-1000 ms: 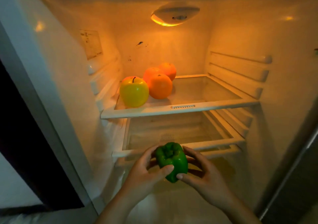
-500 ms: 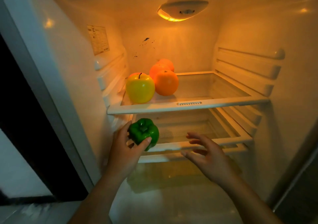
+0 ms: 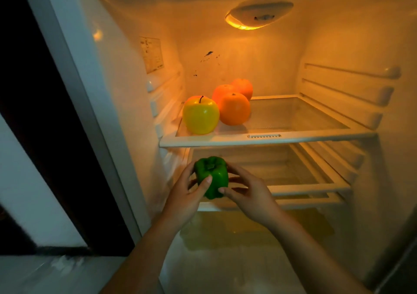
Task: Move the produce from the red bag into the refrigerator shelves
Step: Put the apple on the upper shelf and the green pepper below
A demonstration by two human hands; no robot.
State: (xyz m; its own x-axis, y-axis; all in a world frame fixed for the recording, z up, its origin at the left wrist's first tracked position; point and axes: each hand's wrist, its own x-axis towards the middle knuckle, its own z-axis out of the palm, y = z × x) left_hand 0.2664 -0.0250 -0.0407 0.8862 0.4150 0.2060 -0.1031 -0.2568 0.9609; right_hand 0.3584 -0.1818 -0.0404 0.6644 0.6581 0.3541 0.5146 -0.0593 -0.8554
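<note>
Left hand [image 3: 187, 196] and right hand [image 3: 252, 195] both grip green bell pepper [image 3: 211, 176], lower centre, at lower shelf [image 3: 304, 188] front rim. Risk: released too shallow, it likely rolls off the lip.

Refrigerator [image 3: 352, 34] interior, seen from the open front. Upper shelf [image 3: 293, 138]: the apple [image 3: 200, 116] stands at the front left corner. The front orange [image 3: 234, 108] is just to its right and touching it. The middle orange [image 3: 222, 91] is behind these, and the rear orange [image 3: 243, 87] sits farthest back, near the back wall. The right half of this shelf holds nothing. Lower shelf [image 3: 304, 188]: directly beneath the upper one. At its front left, below the apple, is the bell pepper [image 3: 212, 177], stem end up. It is held between the left hand [image 3: 187, 194] on its left side and the right hand [image 3: 250, 194] on its right. Whether it rests on the shelf cannot be told. The lamp [image 3: 259, 13] is on the ceiling, and the label [image 3: 152, 54] is on the left wall.
</note>
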